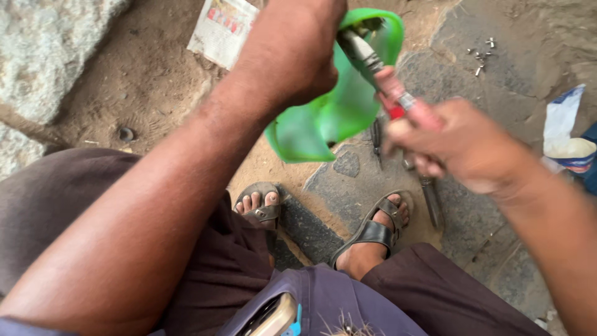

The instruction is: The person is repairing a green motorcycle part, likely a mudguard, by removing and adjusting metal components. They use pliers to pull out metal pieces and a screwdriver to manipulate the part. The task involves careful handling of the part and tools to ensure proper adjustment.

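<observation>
Two hands at a green plastic cover (pixel 336 112), left hand (pixel 292 50) clamped on it, right hand (pixel 460 140) gripping a red-handled tool (pixel 382 71) against it, loose screws (pixel 480 56) beyond, pliers (pixel 429 196) below.

Loose screws (pixel 481 56) and tools (pixel 431 199) clutter the ground.

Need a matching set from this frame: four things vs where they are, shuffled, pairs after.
Things:
1. green plastic piece
2. red-handled tool
3. small metal screws
4. phone

Places:
A. loose on the stone paving, upper right
B. in the trouser pocket, bottom edge
C. gripped by the left hand
D. gripped by the right hand

Pairs: 1-C, 2-D, 3-A, 4-B
</observation>
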